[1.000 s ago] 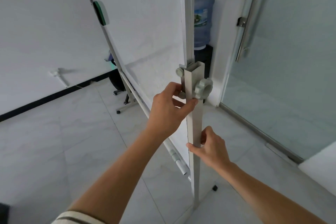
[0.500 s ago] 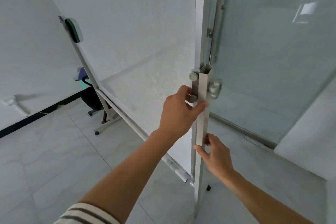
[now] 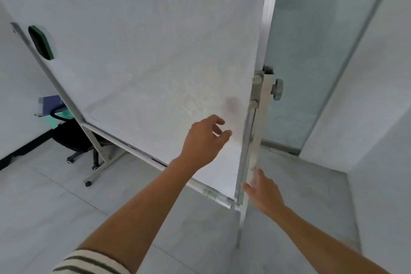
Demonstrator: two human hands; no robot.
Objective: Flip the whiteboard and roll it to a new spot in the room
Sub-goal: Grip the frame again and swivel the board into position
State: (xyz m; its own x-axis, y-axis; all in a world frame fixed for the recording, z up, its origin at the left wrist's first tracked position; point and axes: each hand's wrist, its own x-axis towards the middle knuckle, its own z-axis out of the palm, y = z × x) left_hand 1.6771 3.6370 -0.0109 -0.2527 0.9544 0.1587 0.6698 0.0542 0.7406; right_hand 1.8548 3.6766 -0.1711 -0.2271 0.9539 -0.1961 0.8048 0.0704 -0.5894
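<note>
White board panel fills upper centre of frame, tilted in its grey metal stand; long axis runs from upper left down to lower right. Stand's near upright post is right of centre, with a grey locking knob on it. Left hand hovers just off the board face, fingers spread, holding nothing. Right hand is at the post's lower part, nearer of the two; blurred, grip can't be told. Next grab likely the post, up and right of left hand.
</note>
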